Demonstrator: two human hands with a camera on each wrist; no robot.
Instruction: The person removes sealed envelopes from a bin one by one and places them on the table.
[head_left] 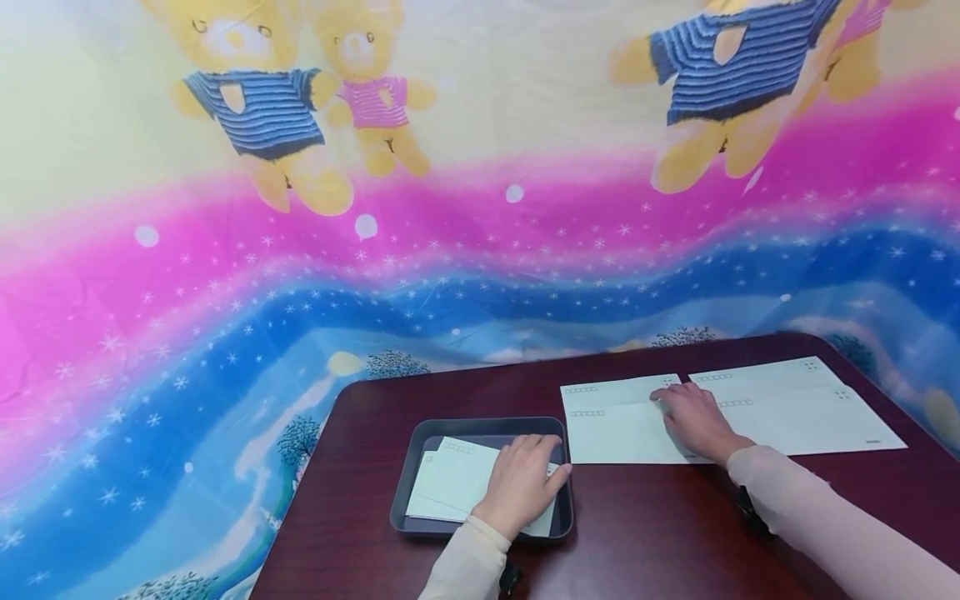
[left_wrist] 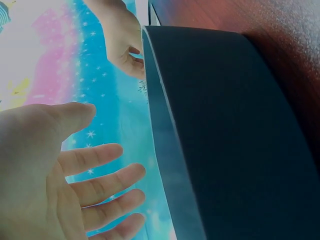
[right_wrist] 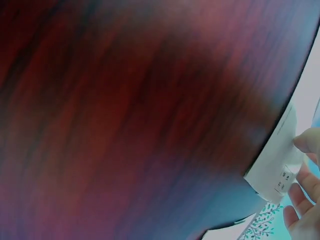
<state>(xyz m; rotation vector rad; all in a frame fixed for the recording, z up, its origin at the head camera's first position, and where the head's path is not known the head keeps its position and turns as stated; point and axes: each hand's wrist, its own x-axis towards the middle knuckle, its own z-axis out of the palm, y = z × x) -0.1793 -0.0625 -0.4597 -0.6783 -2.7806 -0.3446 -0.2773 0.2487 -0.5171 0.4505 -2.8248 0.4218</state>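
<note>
My left hand (head_left: 520,483) hovers over a dark grey tray (head_left: 403,500) with its fingers spread and nothing in them; the left wrist view shows the open palm (left_wrist: 30,170) beside the tray's wall (left_wrist: 225,135). Pale envelopes (head_left: 442,483) lie overlapped in the tray, partly covered by that hand. My right hand (head_left: 697,421) reaches over the inner edge of the left pair of overlapping envelopes (head_left: 615,433) on the table. In the right wrist view its thumb (right_wrist: 307,141) overlaps an envelope (right_wrist: 275,167), with the other fingers loosely bent beyond.
Two more overlapping envelopes (head_left: 817,425) lie to the right of my right hand, close to the table's far right side. The dark red wooden table (head_left: 637,533) ends at a rounded far edge, and a printed cloth backdrop (head_left: 480,208) hangs behind it.
</note>
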